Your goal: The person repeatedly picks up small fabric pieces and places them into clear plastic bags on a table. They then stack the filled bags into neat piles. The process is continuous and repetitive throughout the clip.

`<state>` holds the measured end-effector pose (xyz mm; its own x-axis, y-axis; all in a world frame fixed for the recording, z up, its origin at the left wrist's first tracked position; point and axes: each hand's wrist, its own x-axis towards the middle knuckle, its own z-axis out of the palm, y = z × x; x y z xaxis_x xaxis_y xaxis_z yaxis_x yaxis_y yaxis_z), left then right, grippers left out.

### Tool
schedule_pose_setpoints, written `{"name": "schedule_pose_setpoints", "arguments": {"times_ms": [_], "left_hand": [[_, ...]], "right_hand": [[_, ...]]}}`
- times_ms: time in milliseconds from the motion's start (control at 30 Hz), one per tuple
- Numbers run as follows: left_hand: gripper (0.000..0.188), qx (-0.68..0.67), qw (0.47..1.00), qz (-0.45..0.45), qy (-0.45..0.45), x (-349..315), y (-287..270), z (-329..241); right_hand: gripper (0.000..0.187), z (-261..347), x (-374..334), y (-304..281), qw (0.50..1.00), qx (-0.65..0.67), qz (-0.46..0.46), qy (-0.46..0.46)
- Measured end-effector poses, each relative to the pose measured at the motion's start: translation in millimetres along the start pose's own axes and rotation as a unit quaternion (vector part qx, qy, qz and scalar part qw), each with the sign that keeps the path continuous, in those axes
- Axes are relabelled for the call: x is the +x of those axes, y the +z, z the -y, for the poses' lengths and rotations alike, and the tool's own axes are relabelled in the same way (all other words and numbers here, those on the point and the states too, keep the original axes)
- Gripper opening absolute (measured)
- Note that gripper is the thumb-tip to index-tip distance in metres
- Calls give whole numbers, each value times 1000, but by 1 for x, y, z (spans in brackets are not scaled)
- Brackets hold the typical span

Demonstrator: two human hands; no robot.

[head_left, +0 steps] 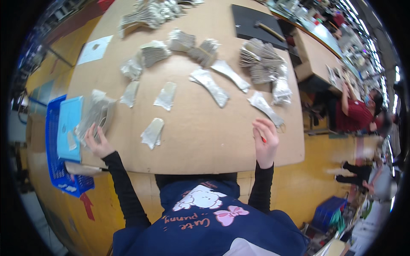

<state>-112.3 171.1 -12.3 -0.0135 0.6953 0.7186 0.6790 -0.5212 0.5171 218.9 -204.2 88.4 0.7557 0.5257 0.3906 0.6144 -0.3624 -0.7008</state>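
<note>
My left hand (100,144) is at the table's left front, fingers apart. Its fingertips are against the lower edge of a fanned stack of thin silvery-grey cut pieces (102,112); I cannot tell whether they press on it. My right hand (265,147) is curled above the front right of the table, closed around a small red-orange thing (263,139) mostly hidden by the fingers. Just beyond it lies a long silvery piece (265,107) with a thin loop at its near end. Short pale pieces (165,96) and long waisted silvery pieces (211,86) lie mid-table.
Bundled stacks of grey pieces (154,53) line the far side, with a larger pile (264,62) at right. A hammer (270,31) lies on a black board (247,21). Left of the table stands a blue crate (52,147) with a light-blue panel (72,112). A co-worker (356,112) sits at right.
</note>
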Motion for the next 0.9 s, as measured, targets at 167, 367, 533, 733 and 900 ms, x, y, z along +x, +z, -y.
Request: {"name": "schedule_pose_setpoints", "arguments": {"times_ms": [167,367,533,733,900], "left_hand": [[14,-137,982,118,47,-66,-10,-97],[29,-100,976,170,97,-81,-11,-92],[72,99,972,200,71,-28,-25,-14],[54,178,933,301,84,-12,-36,24],[37,178,930,304,105,-7,-25,37]], "right_hand": [[20,-57,40,-13,992,-23,-127,-1],[46,-154,46,18,966,-251,20,55],[56,-173,42,17,973,-225,5,60],[70,-109,44,4,972,127,-99,171],[88,-70,25,20,921,245,-62,296]]}}
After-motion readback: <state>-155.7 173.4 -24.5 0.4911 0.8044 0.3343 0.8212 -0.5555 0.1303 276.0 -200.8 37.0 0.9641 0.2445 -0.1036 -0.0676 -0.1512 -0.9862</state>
